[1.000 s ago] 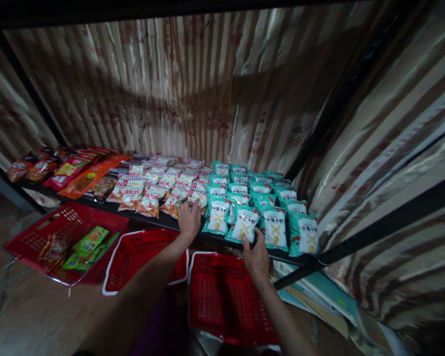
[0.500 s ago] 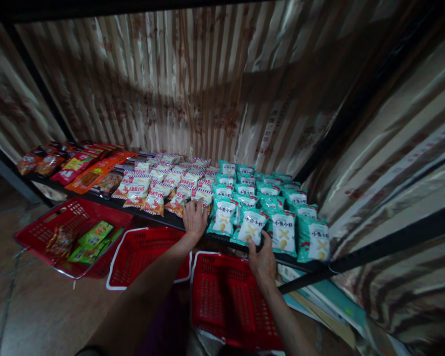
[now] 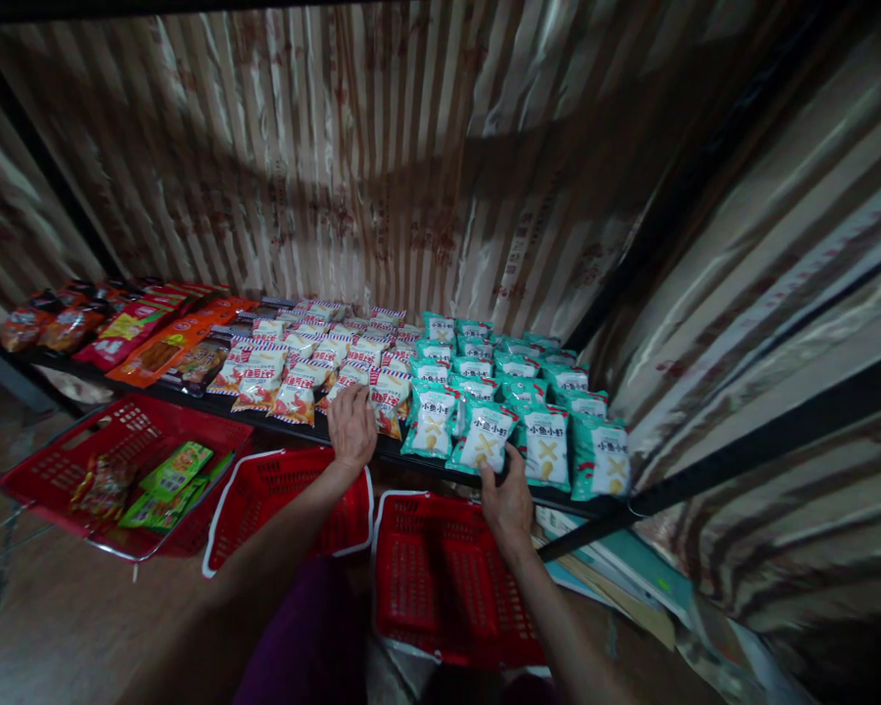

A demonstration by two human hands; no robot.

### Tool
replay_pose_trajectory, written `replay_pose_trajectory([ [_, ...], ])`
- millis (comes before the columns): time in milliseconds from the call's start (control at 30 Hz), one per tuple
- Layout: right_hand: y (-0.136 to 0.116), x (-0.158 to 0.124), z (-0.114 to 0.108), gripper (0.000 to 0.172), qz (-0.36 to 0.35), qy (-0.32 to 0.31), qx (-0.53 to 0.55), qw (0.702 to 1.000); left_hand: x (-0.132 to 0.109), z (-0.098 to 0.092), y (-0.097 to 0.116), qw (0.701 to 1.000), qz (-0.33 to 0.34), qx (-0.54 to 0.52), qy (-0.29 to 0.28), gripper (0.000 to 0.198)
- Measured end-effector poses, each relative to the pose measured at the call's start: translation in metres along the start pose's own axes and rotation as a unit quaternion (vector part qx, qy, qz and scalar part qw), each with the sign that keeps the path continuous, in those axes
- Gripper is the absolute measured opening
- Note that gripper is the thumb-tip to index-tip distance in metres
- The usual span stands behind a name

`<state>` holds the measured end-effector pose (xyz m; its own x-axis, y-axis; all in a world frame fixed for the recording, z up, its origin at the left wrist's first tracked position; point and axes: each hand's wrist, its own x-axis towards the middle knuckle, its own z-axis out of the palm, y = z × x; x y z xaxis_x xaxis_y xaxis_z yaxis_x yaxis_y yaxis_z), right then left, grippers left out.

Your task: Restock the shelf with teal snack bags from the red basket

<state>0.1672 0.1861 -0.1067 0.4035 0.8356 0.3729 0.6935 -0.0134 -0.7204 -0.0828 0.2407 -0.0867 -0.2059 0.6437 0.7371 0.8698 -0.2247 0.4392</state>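
Observation:
My left hand (image 3: 352,427) rests with its fingers spread on the white and orange snack packets (image 3: 296,391) at the front of the shelf. To the right, my right hand (image 3: 507,492) is at the lower edge of a green and white packet (image 3: 486,438) in the front row, thumb and fingers apart. Rows of the same green and white packets stand around it, among them one (image 3: 547,447) just right of my right hand. Neither hand has a packet lifted off the shelf.
Below the shelf stand three red baskets: the left one (image 3: 66,460) with green packets (image 3: 178,468), a middle one (image 3: 264,490) and a right one (image 3: 440,578). Orange and red bags (image 3: 147,362) lie at the shelf's left. A black post (image 3: 764,446) slants across the right.
The view has shifted, and the shelf sits slightly further left. My left hand has moved left along the white and orange packets. My right hand remains by the same green packet.

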Motion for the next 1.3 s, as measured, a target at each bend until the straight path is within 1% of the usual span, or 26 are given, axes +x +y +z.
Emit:
replay_pose_trajectory([
  [67,-0.002,0.000,-0.002,0.064,0.006,-0.005,0.002,1.000,-0.004,-0.007,0.015,0.998,0.032,-0.059,-0.004,0.033],
  [133,-0.005,0.000,-0.003,0.065,0.008,-0.010,0.005,1.000,-0.010,-0.014,0.037,0.990,0.048,-0.128,-0.027,0.033],
  [200,-0.007,0.000,-0.005,0.064,0.002,-0.009,0.009,1.000,-0.019,-0.019,0.060,0.977,0.064,-0.189,-0.076,0.034],
  [267,-0.007,0.000,-0.007,0.063,-0.007,-0.004,0.014,1.000,-0.030,-0.021,0.081,0.964,0.064,-0.228,-0.123,0.034],
  [333,-0.006,0.001,-0.009,0.062,-0.011,-0.004,0.019,1.000,-0.041,-0.019,0.098,0.955,0.039,-0.241,-0.168,0.032],
  [400,-0.005,0.001,-0.012,0.062,-0.011,-0.009,0.023,1.000,-0.051,-0.014,0.109,0.953,0.007,-0.226,-0.199,0.033],
  [467,-0.005,0.001,-0.014,0.063,-0.012,-0.015,0.028,0.999,-0.059,-0.007,0.117,0.951,-0.027,-0.215,-0.220,0.036],
  [533,-0.007,0.001,-0.018,0.063,-0.010,-0.017,0.036,0.999,-0.063,0.000,0.122,0.939,-0.078,-0.231,-0.242,0.041],
  [567,-0.008,0.001,-0.020,0.063,-0.009,-0.018,0.042,0.999,-0.065,0.004,0.123,0.926,-0.115,-0.254,-0.255,0.043],
  [600,-0.009,0.001,-0.022,0.062,-0.008,-0.020,0.051,0.998,-0.065,0.008,0.124,0.904,-0.161,-0.290,-0.269,0.045],
  [667,-0.011,0.000,-0.026,0.060,-0.011,-0.031,0.078,0.996,-0.066,0.015,0.124,0.843,-0.253,-0.373,-0.294,0.045],
  [700,-0.012,0.000,-0.028,0.060,-0.014,-0.041,0.093,0.995,-0.066,0.017,0.123,0.813,-0.287,-0.407,-0.301,0.043],
  [733,-0.011,-0.001,-0.029,0.060,-0.014,-0.052,0.109,0.993,-0.066,0.019,0.123,0.791,-0.310,-0.431,-0.305,0.041],
  [767,-0.010,-0.001,-0.030,0.061,-0.010,-0.062,0.124,0.990,-0.066,0.021,0.123,0.778,-0.323,-0.444,-0.306,0.040],
  [900,-0.005,-0.003,-0.032,0.072,0.045,-0.092,0.168,0.980,-0.067,0.022,0.124,0.770,-0.338,-0.457,-0.291,0.039],
  [967,-0.004,-0.003,-0.031,0.076,0.084,-0.102,0.204,0.970,-0.066,0.021,0.125,0.769,-0.343,-0.460,-0.282,0.039],
  [1033,-0.006,-0.004,-0.030,0.077,0.139,-0.110,0.269,0.947,-0.065,0.020,0.127,0.771,-0.343,-0.458,-0.278,0.038],
  [1100,-0.007,-0.005,-0.028,0.075,0.195,-0.116,0.344,0.911,-0.063,0.019,0.128,0.776,-0.336,-0.453,-0.282,0.035],
  [1167,-0.008,-0.007,-0.027,0.071,0.227,-0.123,0.398,0.880,-0.060,0.018,0.128,0.784,-0.324,-0.443,-0.290,0.032],
  [1200,-0.007,-0.007,-0.026,0.069,0.234,-0.123,0.413,0.872,-0.059,0.018,0.129,0.790,-0.318,-0.435,-0.294,0.030],
  [1233,-0.005,-0.007,-0.026,0.067,0.237,-0.116,0.419,0.869,-0.058,0.019,0.129,0.795,-0.313,-0.427,-0.297,0.030],
  [1300,-0.001,-0.007,-0.025,0.065,0.242,-0.086,0.407,0.877,-0.057,0.021,0.132,0.805,-0.303,-0.409,-0.304,0.031],
])
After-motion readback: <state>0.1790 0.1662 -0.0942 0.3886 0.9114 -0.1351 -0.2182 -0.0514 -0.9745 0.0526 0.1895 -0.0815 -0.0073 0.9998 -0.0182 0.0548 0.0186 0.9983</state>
